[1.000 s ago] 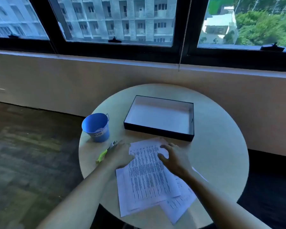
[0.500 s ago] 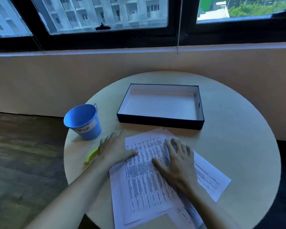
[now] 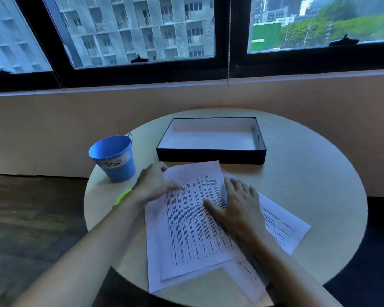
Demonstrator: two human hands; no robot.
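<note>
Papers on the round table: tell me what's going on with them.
A person works a loose pile of printed papers on the table. The left hand appears to pinch the top sheet at its upper left edge, thumb on top; the right hand lies flat on that sheet, fingers spread. Behind the pile sits an open black tray with nothing in it, and to the left a blue bucket labelled Trash.
</note>
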